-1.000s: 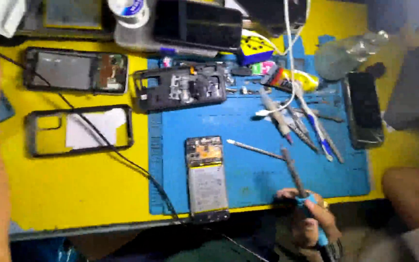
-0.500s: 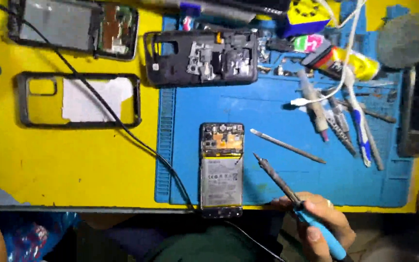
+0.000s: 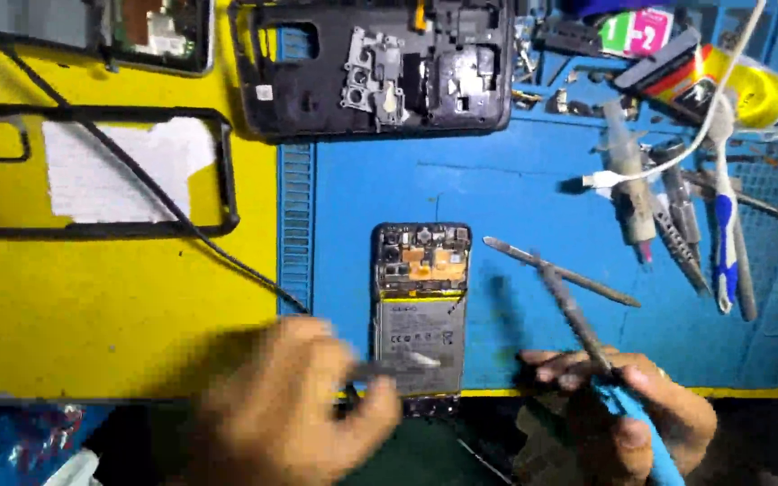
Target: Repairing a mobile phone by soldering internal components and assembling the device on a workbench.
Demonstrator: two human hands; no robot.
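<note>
Head camera, looking steeply down, close over blue mat (image 3: pixel 515 189) and yellow table (image 3: pixel 92 306) (single view)

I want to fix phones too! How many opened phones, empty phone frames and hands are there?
Opened phones with parts showing: 2, one on the blue mat, one at the top left
Empty frames: 2
Hands: 2, left, right
Total: 6

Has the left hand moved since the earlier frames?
Yes. The left hand, earlier out at the left edge, has come in to the opened phone on the blue mat.
</note>
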